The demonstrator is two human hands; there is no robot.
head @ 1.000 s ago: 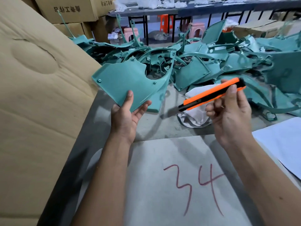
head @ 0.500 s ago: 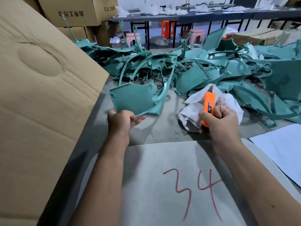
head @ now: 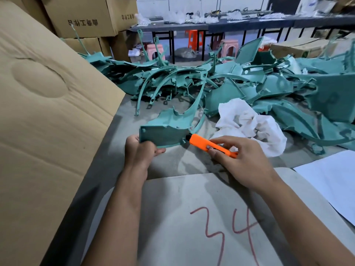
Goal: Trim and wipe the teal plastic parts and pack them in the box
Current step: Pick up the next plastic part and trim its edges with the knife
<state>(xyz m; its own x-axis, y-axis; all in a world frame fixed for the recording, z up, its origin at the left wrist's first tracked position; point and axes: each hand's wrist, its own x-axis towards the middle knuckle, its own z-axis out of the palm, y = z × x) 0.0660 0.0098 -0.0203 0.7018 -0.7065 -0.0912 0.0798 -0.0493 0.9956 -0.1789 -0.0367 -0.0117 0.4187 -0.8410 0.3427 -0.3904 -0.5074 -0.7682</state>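
Note:
My left hand grips the near left corner of a teal plastic part, a flat panel with a curved arm, held low over the grey table. My right hand holds an orange utility knife with its dark tip at the part's lower right edge. A crumpled white cloth lies just behind the knife. A big heap of teal parts covers the table behind. The large cardboard box flap rises on the left.
A grey board marked "34" in red lies in front of me. White paper sits at the right edge. Stacked cardboard boxes, stools and a long bench stand at the back.
My left hand lowered and tilted the part toward the table. My right hand turned the knife from pointing up to pointing left and brought its tip to the part's edge.

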